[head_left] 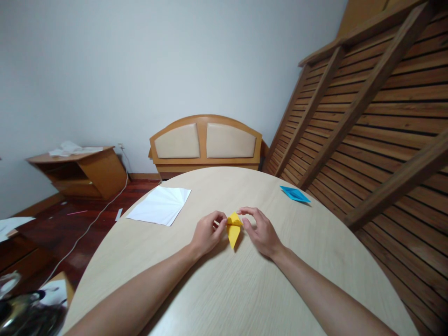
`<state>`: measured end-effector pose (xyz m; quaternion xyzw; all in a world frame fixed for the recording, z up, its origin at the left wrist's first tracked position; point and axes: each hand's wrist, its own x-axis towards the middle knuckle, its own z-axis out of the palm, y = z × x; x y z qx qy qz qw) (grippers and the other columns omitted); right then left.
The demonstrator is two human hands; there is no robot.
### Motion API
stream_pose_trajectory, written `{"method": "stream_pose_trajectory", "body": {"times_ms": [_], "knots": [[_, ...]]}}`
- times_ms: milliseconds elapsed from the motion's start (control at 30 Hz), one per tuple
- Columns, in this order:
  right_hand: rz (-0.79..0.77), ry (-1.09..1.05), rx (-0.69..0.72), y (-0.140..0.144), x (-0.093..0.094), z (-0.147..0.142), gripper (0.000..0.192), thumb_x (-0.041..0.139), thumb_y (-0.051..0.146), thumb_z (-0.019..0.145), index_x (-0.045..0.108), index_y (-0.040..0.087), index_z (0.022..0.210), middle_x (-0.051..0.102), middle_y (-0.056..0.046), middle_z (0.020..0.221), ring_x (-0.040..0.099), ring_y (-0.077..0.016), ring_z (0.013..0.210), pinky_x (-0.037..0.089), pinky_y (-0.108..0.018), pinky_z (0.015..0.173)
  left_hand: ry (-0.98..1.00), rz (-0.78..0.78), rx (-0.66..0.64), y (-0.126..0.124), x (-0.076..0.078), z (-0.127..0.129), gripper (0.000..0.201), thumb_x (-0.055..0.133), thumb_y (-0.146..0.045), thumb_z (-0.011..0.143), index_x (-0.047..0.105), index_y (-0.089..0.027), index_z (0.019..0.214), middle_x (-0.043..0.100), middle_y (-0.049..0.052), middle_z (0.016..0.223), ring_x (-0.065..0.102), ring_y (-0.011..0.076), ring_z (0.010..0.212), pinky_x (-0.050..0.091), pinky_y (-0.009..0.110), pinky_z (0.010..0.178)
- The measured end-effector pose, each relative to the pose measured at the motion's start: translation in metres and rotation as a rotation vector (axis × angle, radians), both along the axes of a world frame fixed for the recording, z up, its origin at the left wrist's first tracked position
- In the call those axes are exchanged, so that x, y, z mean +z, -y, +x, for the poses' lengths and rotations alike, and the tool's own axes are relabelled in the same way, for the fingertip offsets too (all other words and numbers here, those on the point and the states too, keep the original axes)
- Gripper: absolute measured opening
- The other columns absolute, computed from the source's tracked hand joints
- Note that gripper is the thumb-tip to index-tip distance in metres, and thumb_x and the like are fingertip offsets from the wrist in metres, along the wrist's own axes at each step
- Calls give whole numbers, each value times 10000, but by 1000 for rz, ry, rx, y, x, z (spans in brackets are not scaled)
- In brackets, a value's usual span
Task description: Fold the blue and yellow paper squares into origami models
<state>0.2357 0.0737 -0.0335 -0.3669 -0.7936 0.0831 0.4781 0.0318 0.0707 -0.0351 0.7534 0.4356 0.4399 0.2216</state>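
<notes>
Pale walls and slatted wooden frames surround a round wooden table [245, 289]. Left of the yellow origami paper [234, 229] lies a white sheet [159, 205]; a blue folded paper [294, 194] rests far right of it. Both hands pinch the yellow piece at mid-table: left hand [207, 233] gripping its left edge, right hand [262, 231] its right.

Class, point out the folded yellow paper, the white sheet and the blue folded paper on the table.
yellow paper [234, 237], head view, lower pointed flap.
white sheet [160, 206], head view, its middle.
blue paper [294, 193], head view, its middle.
</notes>
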Motion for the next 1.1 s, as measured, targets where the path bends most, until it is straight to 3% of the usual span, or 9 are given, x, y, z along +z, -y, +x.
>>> {"method": "stream_pose_trajectory", "body": {"times_ms": [200, 400, 567, 767, 933, 1100], "knots": [[-56, 80, -7, -1, 2, -1, 194, 603, 193, 887, 599, 237, 1076, 673, -53, 1054, 609, -241, 1023, 483, -428, 932, 31, -8, -7, -1, -1, 0, 192, 510, -316, 942, 626, -170, 896, 694, 39, 838, 626, 139, 716, 491, 232, 623], [-59, 85, 52, -2, 4, -3, 62, 591, 203, 926, 645, 234, 917, 692, -33, 923, 611, -224, 938, 473, -403, 889, 18, -11, -23, -2, -3, 0, 193, 505, -319, 949, 619, -175, 889, 692, 39, 846, 627, 143, 723, 497, 240, 631], [-100, -22, 11, -6, 5, 0, 102, 603, 238, 926, 663, 229, 843, 698, -27, 856, 630, -211, 862, 491, -374, 829, -50, 28, 29, -4, -5, -1, 139, 520, -294, 944, 602, -193, 993, 693, 47, 962, 642, 175, 873, 524, 310, 803], [-164, -208, -180, -24, 3, 21, 243, 605, 417, 905, 693, 196, 857, 729, -67, 890, 665, -237, 862, 513, -400, 836, -352, 84, 70, -9, -15, -4, 264, 568, -226, 881, 570, -170, 1140, 617, 129, 1222, 568, 268, 1149, 460, 442, 1004], [-146, -330, -380, -39, 16, 55, 355, 618, 513, 838, 707, 169, 847, 748, -93, 854, 674, -253, 808, 518, -415, 812, -494, 82, 67, -10, -16, -5, 198, 545, -255, 904, 613, -180, 1074, 618, 135, 1230, 563, 286, 1162, 452, 455, 1018], [-88, -346, -627, -43, 32, 97, 307, 620, 457, 797, 722, 172, 846, 749, -101, 841, 682, -241, 761, 522, -357, 740, -529, 88, 64, -8, -12, -5, 196, 542, -274, 909, 624, -189, 1065, 622, 126, 1235, 570, 282, 1156, 462, 441, 1007]]}}
